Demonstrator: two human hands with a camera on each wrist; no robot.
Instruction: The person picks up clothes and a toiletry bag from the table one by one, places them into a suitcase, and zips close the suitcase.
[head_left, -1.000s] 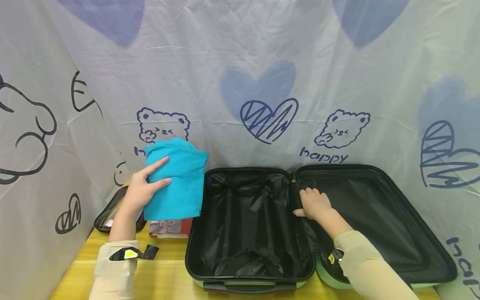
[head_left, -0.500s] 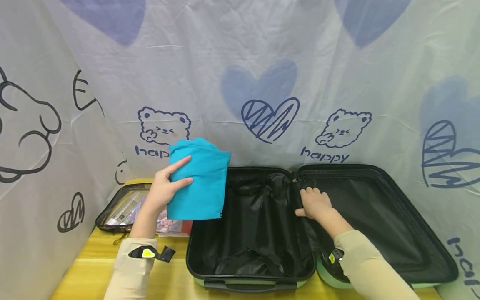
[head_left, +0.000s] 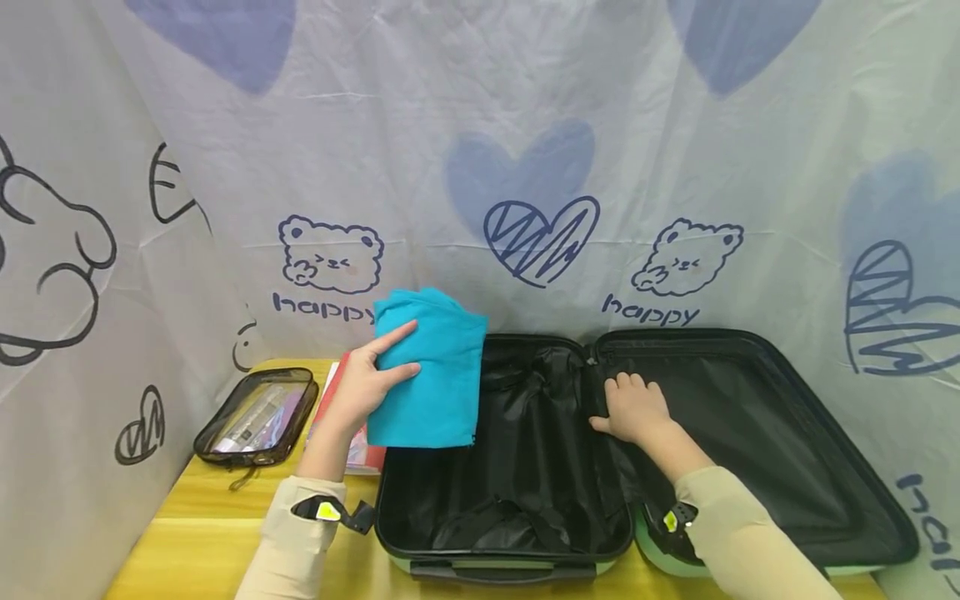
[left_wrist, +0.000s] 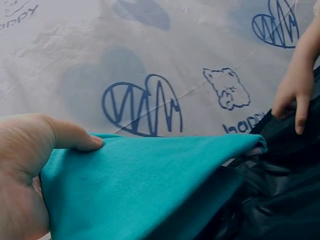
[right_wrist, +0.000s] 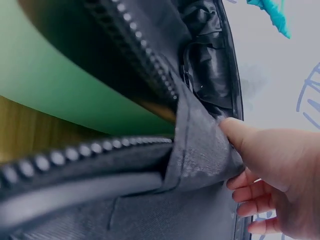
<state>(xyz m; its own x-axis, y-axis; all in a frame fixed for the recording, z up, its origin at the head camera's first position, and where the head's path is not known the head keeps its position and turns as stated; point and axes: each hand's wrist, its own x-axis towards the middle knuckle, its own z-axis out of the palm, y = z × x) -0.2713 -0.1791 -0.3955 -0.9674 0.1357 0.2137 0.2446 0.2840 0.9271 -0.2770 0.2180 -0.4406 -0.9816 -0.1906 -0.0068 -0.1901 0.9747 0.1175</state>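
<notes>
My left hand (head_left: 363, 387) holds a folded turquoise cloth (head_left: 435, 387) by its left side, thumb and a finger spread over the near face. The cloth hangs over the left part of the open black-lined suitcase (head_left: 525, 467); in the left wrist view its fold (left_wrist: 150, 175) droops toward the lining. At the hinge between the two suitcase halves is my right hand (head_left: 633, 408). Seen from the right wrist, its thumb lies on the black fabric hinge strip (right_wrist: 202, 150) and its curled fingers grip the other side.
On the yellow wooden table (head_left: 195, 542), left of the suitcase, lies a see-through zip pouch (head_left: 258, 417) with items inside. A red-and-white printed packet (head_left: 363, 458) sits partly behind the left arm. A patterned white curtain (head_left: 450, 100) hangs behind. The suitcase lid (head_left: 735, 450) lies open at right.
My left hand has carried the cloth rightward, from beside the suitcase to over its left half. The pouch has come into fuller view. My right hand stays at the hinge.
</notes>
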